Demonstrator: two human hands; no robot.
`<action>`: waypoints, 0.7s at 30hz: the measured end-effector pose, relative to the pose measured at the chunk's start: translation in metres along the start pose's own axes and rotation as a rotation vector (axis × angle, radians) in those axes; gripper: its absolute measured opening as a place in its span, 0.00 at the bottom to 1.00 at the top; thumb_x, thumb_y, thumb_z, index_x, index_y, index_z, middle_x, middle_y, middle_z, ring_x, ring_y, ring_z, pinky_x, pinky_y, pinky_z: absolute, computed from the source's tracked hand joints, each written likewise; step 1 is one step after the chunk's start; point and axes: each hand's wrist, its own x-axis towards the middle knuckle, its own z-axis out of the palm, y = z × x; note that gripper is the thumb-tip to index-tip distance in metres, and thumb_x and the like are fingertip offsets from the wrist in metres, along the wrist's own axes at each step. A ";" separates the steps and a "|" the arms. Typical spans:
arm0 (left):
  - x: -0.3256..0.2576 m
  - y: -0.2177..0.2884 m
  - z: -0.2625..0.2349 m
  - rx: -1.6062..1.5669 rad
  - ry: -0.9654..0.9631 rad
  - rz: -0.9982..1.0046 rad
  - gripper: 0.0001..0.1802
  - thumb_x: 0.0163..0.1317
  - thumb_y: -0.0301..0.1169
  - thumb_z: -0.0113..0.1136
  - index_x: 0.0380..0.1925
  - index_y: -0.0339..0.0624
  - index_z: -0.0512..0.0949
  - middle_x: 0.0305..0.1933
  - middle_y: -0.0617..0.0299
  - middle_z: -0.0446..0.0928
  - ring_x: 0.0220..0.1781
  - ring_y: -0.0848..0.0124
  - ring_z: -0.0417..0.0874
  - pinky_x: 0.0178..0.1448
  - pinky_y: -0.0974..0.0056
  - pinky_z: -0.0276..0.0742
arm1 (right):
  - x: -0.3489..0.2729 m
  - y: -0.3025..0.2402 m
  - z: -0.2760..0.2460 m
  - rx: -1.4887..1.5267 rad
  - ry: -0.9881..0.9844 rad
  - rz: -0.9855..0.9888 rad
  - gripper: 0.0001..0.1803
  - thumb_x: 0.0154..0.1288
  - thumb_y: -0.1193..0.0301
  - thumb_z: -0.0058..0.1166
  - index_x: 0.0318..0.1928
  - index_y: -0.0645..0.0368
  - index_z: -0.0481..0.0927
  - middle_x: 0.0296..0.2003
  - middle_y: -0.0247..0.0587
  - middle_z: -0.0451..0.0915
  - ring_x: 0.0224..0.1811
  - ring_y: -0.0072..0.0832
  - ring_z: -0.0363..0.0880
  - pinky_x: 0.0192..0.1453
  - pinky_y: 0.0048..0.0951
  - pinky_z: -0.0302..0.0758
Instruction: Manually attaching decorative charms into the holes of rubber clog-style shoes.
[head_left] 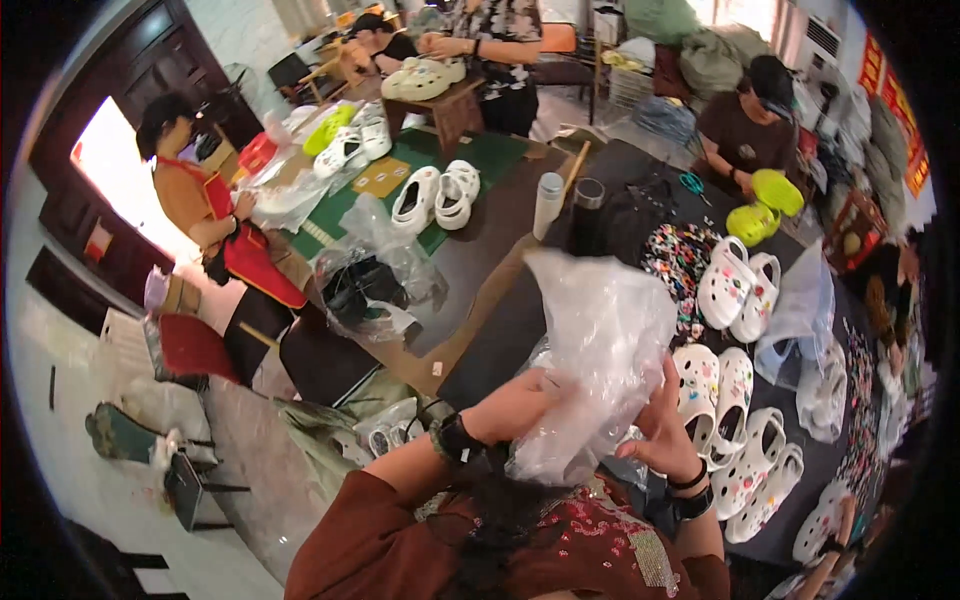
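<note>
A clear, crinkled plastic bag (600,335) is held up in front of my chest, above the near edge of the dark table. My left hand (520,403) is closed on its left side, with the fingertips partly smeared. At the bag's right side, my right hand (658,425) curls round it, thumb toward me and fingers partly hidden by the plastic. Whether anything is inside the bag cannot be made out. Just right of my right hand stand white clogs with colourful charms (697,385), and another decorated white pair (750,475) lies closer to me.
Beyond the bag are a heap of small charms (678,262), a black cup (588,205) and a pale bottle (548,200). White clogs (435,200) stand on the green mat. A person handles lime clogs (765,205) at the far right; a red-aproned person (225,220) stands left.
</note>
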 end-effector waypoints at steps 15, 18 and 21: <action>-0.019 -0.070 -0.148 0.559 0.446 0.525 0.18 0.64 0.34 0.57 0.53 0.40 0.74 0.52 0.60 0.78 0.54 0.67 0.78 0.58 0.61 0.75 | 0.061 0.005 0.036 -0.306 -0.225 0.103 0.37 0.58 0.81 0.60 0.66 0.63 0.57 0.60 0.45 0.67 0.59 0.32 0.73 0.55 0.31 0.74; -0.039 -0.017 -0.200 0.680 0.764 0.406 0.17 0.58 0.33 0.62 0.46 0.39 0.77 0.45 0.56 0.80 0.48 0.64 0.80 0.53 0.62 0.75 | 0.056 0.010 0.017 -0.345 -0.064 0.193 0.24 0.61 0.82 0.54 0.58 0.65 0.69 0.53 0.42 0.75 0.52 0.29 0.79 0.52 0.28 0.76; -0.046 0.018 -0.272 0.661 0.958 0.346 0.12 0.54 0.27 0.62 0.40 0.40 0.80 0.44 0.55 0.80 0.46 0.63 0.81 0.52 0.61 0.76 | 0.041 0.014 0.006 -0.444 0.101 0.269 0.19 0.62 0.78 0.55 0.54 0.63 0.73 0.46 0.41 0.80 0.48 0.27 0.80 0.50 0.26 0.76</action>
